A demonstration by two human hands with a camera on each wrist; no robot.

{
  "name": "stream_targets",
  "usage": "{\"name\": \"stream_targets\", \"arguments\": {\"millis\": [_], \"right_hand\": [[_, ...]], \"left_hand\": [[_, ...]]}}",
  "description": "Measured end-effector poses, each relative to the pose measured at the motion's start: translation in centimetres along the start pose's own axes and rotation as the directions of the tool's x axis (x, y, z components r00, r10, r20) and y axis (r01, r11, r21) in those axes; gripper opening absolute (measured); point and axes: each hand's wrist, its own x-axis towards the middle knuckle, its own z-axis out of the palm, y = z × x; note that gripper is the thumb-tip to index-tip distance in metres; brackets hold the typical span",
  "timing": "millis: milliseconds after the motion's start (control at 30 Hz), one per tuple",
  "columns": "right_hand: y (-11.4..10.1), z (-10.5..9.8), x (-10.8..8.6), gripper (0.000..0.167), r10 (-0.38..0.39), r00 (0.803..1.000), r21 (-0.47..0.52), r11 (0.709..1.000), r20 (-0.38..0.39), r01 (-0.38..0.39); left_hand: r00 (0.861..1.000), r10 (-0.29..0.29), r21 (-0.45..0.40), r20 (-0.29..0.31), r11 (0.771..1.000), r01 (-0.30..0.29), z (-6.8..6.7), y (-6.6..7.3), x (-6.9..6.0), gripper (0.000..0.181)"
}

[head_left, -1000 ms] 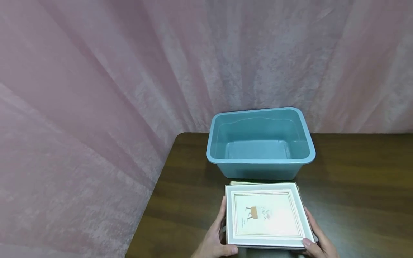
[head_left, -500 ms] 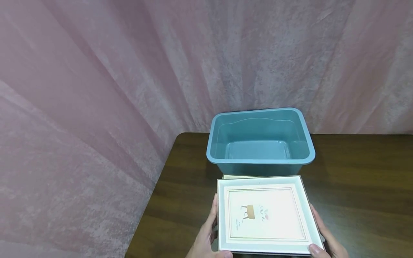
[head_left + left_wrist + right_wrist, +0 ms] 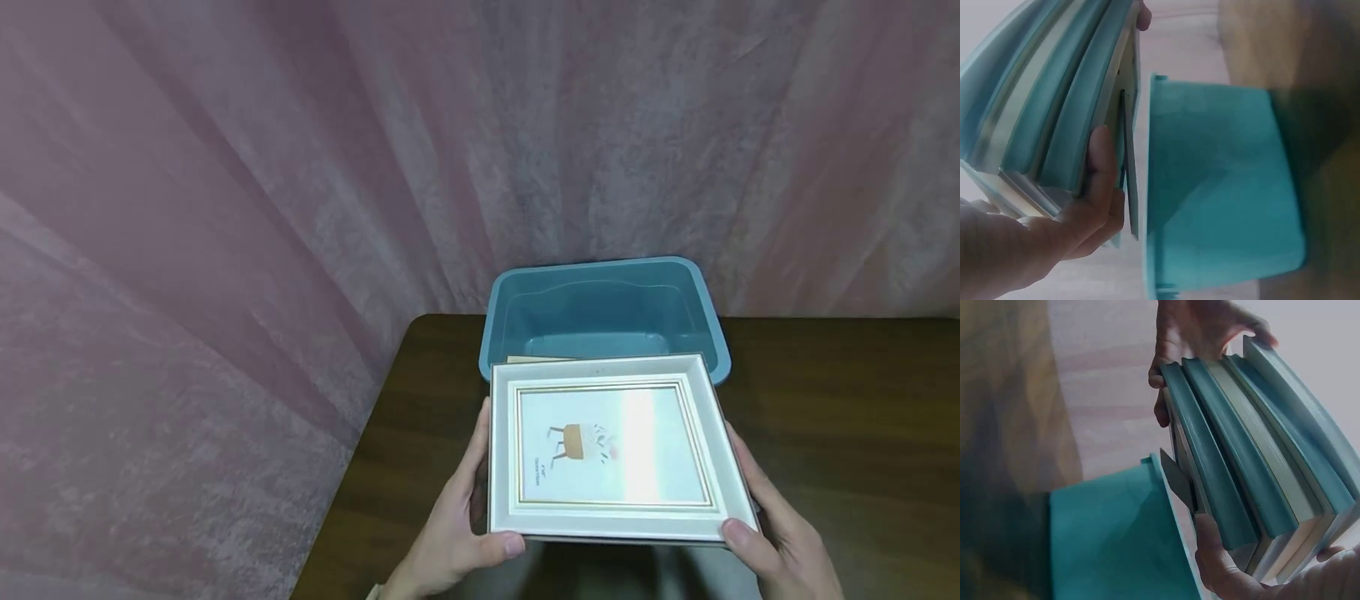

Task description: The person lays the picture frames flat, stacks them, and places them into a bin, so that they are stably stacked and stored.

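Both hands hold a stack of several picture frames, lifted off the table. In the head view the white top picture frame (image 3: 600, 450) lies face up, with a drawing of a footed pot behind its glass. My left hand (image 3: 442, 533) grips the stack's left side, thumb on the near edge and fingers underneath. On the right side my right hand (image 3: 787, 542) grips it the same way. The wrist views show the stacked frames (image 3: 1054, 94) edge-on, and a support leg (image 3: 1177, 481) sticks out from the bottom one. A blue plastic tub (image 3: 600, 304) stands just beyond, its front hidden by the stack.
The dark wooden table (image 3: 847, 400) extends right of the tub, and its left edge slants toward the front. A pink curtain (image 3: 375, 167) hangs behind and to the left. The tub's interior, as far as it shows, holds nothing.
Both hands have raised the stack of picture frames and carried it toward the tub. It now overlaps the tub's front rim in the head view. The tub stays in place.
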Motion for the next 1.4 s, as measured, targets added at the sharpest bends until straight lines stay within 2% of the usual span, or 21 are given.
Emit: {"name": "stream_targets", "arguments": {"millis": [67,133,200,233,300,467,533,600,700,800,933,1000,1200,1300,1400], "right_hand": [[-0.9,-0.4,0.7,0.07,-0.008,1.0,0.1,0.995,0.008,0.007],[-1.8,-0.8,1.5,0.071,-0.077,0.997,0.188,0.979,0.001,0.076],[-2.6,-1.1,2.4,0.073,-0.171,0.985,0.304,0.939,0.013,0.159],[-3.0,-1.2,2.8,0.074,-0.195,0.981,0.352,0.919,0.02,0.176],[-3.7,-1.4,3.8,0.072,-0.235,0.972,0.378,0.902,0.026,0.209],[-5.4,-1.4,6.9,0.071,-0.338,0.941,0.522,0.801,-0.009,0.293],[-6.2,-1.5,8.3,0.07,-0.35,0.936,0.54,0.785,-0.019,0.305],[-7.0,-1.6,9.5,0.068,-0.352,0.936,0.532,0.791,-0.009,0.303],[-7.8,-1.8,11.2,0.066,-0.324,0.946,0.49,0.829,0.027,0.27],[-8.3,-1.9,12.9,0.066,-0.3,0.952,0.452,0.859,0.064,0.24],[-8.8,-2.1,15.0,0.066,-0.26,0.96,0.42,0.886,0.104,0.195],[-8.8,-2.2,15.8,0.067,-0.243,0.963,0.413,0.894,0.117,0.175],[-8.6,-2.2,17.9,0.07,-0.182,0.971,0.333,0.935,0.155,0.122],[-8.6,-2.1,18.6,0.072,-0.152,0.969,0.338,0.938,0.195,0.079],[-8.7,-2.1,19.1,0.073,-0.11,0.964,0.34,0.94,0.244,0.021]], "left_hand": [[1.0,0.014,0.007,-0.001,1.0,-0.014,-0.3,0.4,1.1,0.114],[1.0,0.022,0.035,-0.003,0.999,-0.022,-0.8,0.7,2.2,0.114],[1.0,0.018,0.063,-0.012,0.998,-0.017,-1.3,0.9,3.3,0.113],[1.0,0.015,0.083,-0.017,0.996,-0.014,-1.5,1.0,3.8,0.113],[1.0,0.0,0.1,-0.03,0.995,0.003,-2.1,1.2,4.7,0.114],[0.997,-0.033,0.156,-0.071,0.987,0.043,-3.4,1.8,7.9,0.12],[0.995,-0.046,0.192,-0.093,0.979,0.063,-4.2,1.8,9.4,0.123],[0.993,-0.053,0.223,-0.11,0.972,0.076,-4.9,1.6,10.9,0.125],[0.99,-0.07,0.242,-0.118,0.965,0.097,-5.9,1.0,12.6,0.128],[0.989,-0.091,0.22,-0.12,0.969,0.116,-6.8,0.5,13.9,0.126],[0.982,-0.14,0.165,-0.128,0.973,0.16,-7.7,-0.1,15.4,0.112],[0.974,-0.178,0.15,-0.138,0.969,0.199,-8.0,-0.3,16.1,0.106],[0.946,-0.265,0.187,-0.188,0.936,0.299,-8.5,-1.3,17.9,0.098],[0.931,-0.299,0.202,-0.209,0.918,0.34,-8.8,-1.9,18.4,0.095],[0.913,-0.347,0.173,-0.213,0.907,0.385,-9.1,-2.2,18.6,0.094]]}}
